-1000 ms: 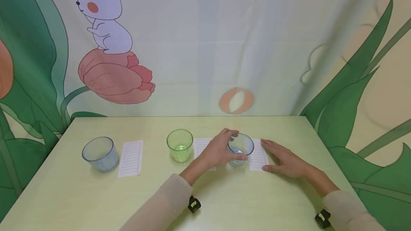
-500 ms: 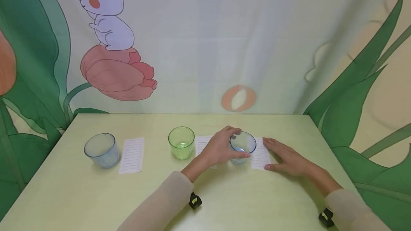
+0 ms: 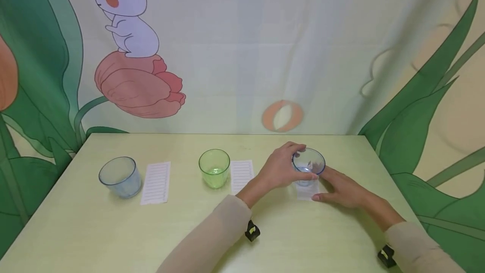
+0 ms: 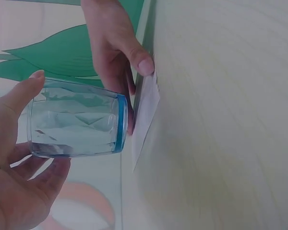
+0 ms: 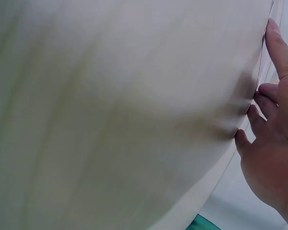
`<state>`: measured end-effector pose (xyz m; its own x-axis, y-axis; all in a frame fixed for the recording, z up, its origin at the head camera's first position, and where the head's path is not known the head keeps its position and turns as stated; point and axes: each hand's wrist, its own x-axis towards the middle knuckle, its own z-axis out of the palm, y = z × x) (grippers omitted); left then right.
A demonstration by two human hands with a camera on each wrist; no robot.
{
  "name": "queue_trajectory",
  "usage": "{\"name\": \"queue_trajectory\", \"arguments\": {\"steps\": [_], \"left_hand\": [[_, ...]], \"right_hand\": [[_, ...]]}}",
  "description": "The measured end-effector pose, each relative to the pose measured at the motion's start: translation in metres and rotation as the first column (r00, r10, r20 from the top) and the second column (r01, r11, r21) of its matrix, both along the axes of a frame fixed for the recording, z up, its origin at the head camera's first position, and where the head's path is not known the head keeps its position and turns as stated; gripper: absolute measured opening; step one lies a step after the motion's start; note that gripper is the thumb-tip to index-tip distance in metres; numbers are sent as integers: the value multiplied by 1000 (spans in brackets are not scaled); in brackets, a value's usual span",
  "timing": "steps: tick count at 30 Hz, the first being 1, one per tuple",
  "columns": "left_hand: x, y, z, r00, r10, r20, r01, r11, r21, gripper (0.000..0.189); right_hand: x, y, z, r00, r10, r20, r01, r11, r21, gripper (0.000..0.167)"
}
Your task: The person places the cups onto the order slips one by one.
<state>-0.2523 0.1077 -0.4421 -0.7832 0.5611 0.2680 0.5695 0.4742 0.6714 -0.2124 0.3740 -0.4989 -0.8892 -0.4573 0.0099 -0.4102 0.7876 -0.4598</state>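
Note:
My left hand [image 3: 281, 167] grips a clear, blue-tinted glass cup [image 3: 307, 164] near its rim, thumb in front and fingers behind. The cup is upright over a white lined paper slip [image 3: 306, 194] at the right of the table. In the left wrist view, a small gap shows between the cup's blue base [image 4: 121, 122] and the slip [image 4: 146, 110]. My right hand [image 3: 342, 189] rests at that slip's right edge, fingers extended and thumb at the near corner. In the right wrist view, its fingertips [image 5: 252, 110] meet the table surface.
A green glass cup [image 3: 214, 172] stands left of a second lined slip [image 3: 241, 176]. Farther left, another bluish glass cup [image 3: 125, 182] stands beside a third slip [image 3: 156, 182]. A printed curtain [image 3: 212, 75] hangs behind the table [image 3: 182, 239].
My left hand has carried the blue-tinted glass cup to the right, from beside the right slip to over it. The middle slip is now more exposed. The right hand stays at the slip.

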Motion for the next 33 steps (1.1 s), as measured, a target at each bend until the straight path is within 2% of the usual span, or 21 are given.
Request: {"name": "queue_trajectory", "arguments": {"steps": [4, 10, 18, 24, 28, 33], "left_hand": [[-6, 12, 1, 1000, 10, -13, -10, 1000, -27, 88], [-12, 20, -1, 1000, 27, -10, -28, 998, -55, 88], [-8, 30, -9, 999, 22, 34, -19, 997, -69, 89], [-9, 32, -5, 994, 36, 105, -31, 998, -53, 89], [-9, 30, -4, 992, 39, 123, -30, 997, -71, 88], [0, 29, -8, 988, 38, 152, -21, 994, -107, 89]], "right_hand": [[-4, 0, 1, 1000, 11, -22, -12, 999, -34, 104], [-7, 0, -1, 999, 23, -38, -25, 998, -59, 99], [-2, 9, -3, 993, 52, -103, -59, 996, -68, 91], [-5, 9, 0, 991, 59, -120, -66, 996, -56, 88], [-7, 6, -3, 993, 43, -107, -50, 996, -69, 89], [0, 8, -11, 998, 17, -52, -22, 996, -84, 92]]}}
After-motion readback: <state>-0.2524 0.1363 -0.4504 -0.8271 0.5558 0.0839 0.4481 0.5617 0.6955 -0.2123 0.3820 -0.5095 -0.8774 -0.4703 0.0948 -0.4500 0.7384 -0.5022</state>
